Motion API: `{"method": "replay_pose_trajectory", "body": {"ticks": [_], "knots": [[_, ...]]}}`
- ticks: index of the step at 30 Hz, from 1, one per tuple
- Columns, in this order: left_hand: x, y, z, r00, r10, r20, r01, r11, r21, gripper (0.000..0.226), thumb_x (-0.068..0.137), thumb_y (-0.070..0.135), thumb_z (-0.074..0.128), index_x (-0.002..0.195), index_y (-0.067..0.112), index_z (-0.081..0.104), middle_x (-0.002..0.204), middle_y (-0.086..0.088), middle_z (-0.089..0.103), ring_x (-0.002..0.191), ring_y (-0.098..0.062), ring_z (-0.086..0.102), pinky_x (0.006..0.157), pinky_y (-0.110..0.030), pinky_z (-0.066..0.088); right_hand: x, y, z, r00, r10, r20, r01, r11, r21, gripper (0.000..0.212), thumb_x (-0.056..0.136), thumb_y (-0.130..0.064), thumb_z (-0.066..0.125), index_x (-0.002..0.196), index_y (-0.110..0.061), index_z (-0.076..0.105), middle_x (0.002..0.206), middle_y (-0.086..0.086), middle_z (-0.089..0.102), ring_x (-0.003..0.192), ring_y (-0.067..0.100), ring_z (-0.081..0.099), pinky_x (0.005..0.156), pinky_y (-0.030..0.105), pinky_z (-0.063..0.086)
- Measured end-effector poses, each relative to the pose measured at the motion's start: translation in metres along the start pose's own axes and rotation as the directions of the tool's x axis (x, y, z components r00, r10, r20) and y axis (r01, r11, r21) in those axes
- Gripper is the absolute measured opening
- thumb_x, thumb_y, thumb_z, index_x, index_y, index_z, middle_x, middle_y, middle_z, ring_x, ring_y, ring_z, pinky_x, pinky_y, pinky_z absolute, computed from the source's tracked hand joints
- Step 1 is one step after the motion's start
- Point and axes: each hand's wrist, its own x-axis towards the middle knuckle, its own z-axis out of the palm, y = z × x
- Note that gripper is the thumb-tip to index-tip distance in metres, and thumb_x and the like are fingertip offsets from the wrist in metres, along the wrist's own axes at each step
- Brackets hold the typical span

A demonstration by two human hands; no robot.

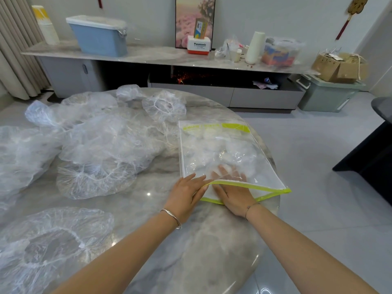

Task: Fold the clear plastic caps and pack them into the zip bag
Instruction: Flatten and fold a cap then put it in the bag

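A clear zip bag [224, 149] with lime-green edging lies on the round marble table [169, 251], its open mouth towards me. Folded clear caps show as a whitish mass inside it. My right hand [232, 192] reaches flat into the mouth, fingers straight and visible through the plastic. My left hand [186, 193] rests at the mouth's left corner, fingers extended, lifting the upper green edge. Several loose clear plastic caps [101, 145] with elastic rims lie heaped on the table's left half, and one more cap [48, 249] lies near the front left.
Behind the table runs a long marble sideboard [148, 56] with a blue lidded bin [99, 35], a Panasonic box [199, 46], a white roll and bagged items. A green storage box [326, 96] with cartons stands on the floor at right, and dark furniture [373, 153] at far right.
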Motion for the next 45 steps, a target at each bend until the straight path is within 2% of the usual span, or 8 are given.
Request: {"method": "replay_pose_trajectory", "body": {"ticks": [8, 13, 17, 28, 34, 40, 42, 45], "knots": [[0.007, -0.008, 0.004, 0.999, -0.039, 0.029, 0.038, 0.999, 0.039, 0.062, 0.086, 0.062, 0.005, 0.136, 0.046, 0.039, 0.143, 0.008, 0.045, 0.139, -0.017, 0.029, 0.111, -0.04, 0.024, -0.025, 0.002, -0.004, 0.998, -0.06, -0.023, 0.058, 0.995, -0.077, 0.072, 0.077, -0.066, -0.008, 0.146, -0.045, -0.006, 0.155, -0.017, -0.017, 0.144, 0.016, -0.019, 0.116, 0.041, -0.009], [-0.004, 0.001, -0.011, 0.983, -0.113, 0.144, 0.083, 0.977, 0.199, 0.058, 0.093, 0.058, 0.033, 0.146, 0.038, 0.02, 0.154, 0.007, 0.024, 0.144, -0.016, 0.015, 0.115, -0.04, 0.013, -0.077, -0.005, -0.013, 0.964, -0.253, 0.08, 0.261, 0.96, -0.104, 0.067, 0.086, -0.067, -0.004, 0.147, -0.039, -0.001, 0.156, -0.015, -0.007, 0.146, 0.01, -0.009, 0.113, 0.028, -0.015], [-0.052, -0.013, -0.056, 0.941, -0.232, 0.246, 0.11, 0.898, 0.427, 0.118, 0.049, 0.092, -0.014, 0.149, 0.031, 0.001, 0.158, 0.008, 0.003, 0.145, -0.017, 0.003, 0.117, -0.04, 0.002, -0.091, -0.039, -0.009, 0.899, -0.402, 0.173, 0.412, 0.911, -0.022, 0.075, 0.084, -0.068, -0.006, 0.15, -0.035, 0.008, 0.157, -0.016, -0.005, 0.145, 0.005, -0.001, 0.116, 0.024, 0.002], [-0.196, -0.081, -0.145, 0.589, -0.789, 0.173, 0.518, 0.534, 0.668, 0.085, 0.088, 0.071, 0.017, 0.146, 0.021, -0.022, 0.155, -0.003, -0.024, 0.144, -0.027, -0.015, 0.116, -0.047, -0.002, -0.079, -0.138, -0.002, 0.856, -0.514, 0.062, 0.509, 0.857, 0.083, 0.069, 0.089, -0.063, 0.017, 0.15, -0.03, 0.02, 0.157, -0.016, 0.002, 0.144, 0.004, 0.01, 0.109, 0.011, -0.001], [-0.199, -0.075, -0.111, 0.847, -0.463, 0.261, 0.326, 0.84, 0.433, 0.117, 0.043, 0.096, -0.016, 0.142, 0.034, -0.021, 0.151, 0.01, -0.024, 0.142, -0.017, -0.022, 0.114, -0.042, -0.014, -0.084, -0.146, 0.012, 0.804, -0.584, 0.111, 0.581, 0.811, 0.065, 0.068, 0.089, -0.061, 0.034, 0.15, -0.035, 0.016, 0.155, -0.018, -0.002, 0.145, 0.005, 0.003, 0.116, 0.022, 0.0], [-0.193, -0.055, -0.114, 0.962, -0.089, 0.259, 0.01, 0.957, 0.291, 0.093, 0.071, 0.087, 0.032, 0.144, 0.045, -0.007, 0.154, 0.019, -0.011, 0.14, -0.003, -0.021, 0.116, -0.036, -0.014, -0.093, -0.144, 0.025, 0.734, -0.663, 0.147, 0.675, 0.736, -0.052, 0.059, 0.086, -0.05, 0.045, 0.142, -0.035, 0.037, 0.154, -0.013, 0.022, 0.143, 0.004, 0.011, 0.116, 0.026, 0.0], [-0.197, -0.048, -0.115, 0.969, -0.056, 0.24, -0.028, 0.941, 0.337, 0.098, 0.069, 0.086, 0.039, 0.146, 0.044, -0.004, 0.155, 0.018, -0.012, 0.141, -0.007, -0.021, 0.115, -0.036, -0.016, -0.086, -0.146, 0.026, 0.714, -0.7, -0.015, 0.692, 0.71, -0.131, 0.039, 0.08, -0.039, 0.049, 0.116, -0.028, 0.061, 0.124, -0.007, 0.059, 0.123, 0.013, 0.046, 0.11, 0.029, 0.019], [-0.209, -0.047, -0.11, 0.956, -0.017, 0.292, -0.103, 0.915, 0.389, 0.099, 0.068, 0.087, 0.04, 0.148, 0.039, 0.008, 0.157, 0.013, -0.001, 0.144, -0.01, -0.009, 0.116, -0.039, -0.011, -0.081, -0.147, 0.025, 0.685, -0.703, -0.194, 0.687, 0.711, -0.149, 0.013, 0.079, -0.024, 0.052, 0.076, -0.019, 0.063, 0.078, -0.005, 0.058, 0.08, 0.018, 0.057, 0.096, 0.027, 0.034]]}}
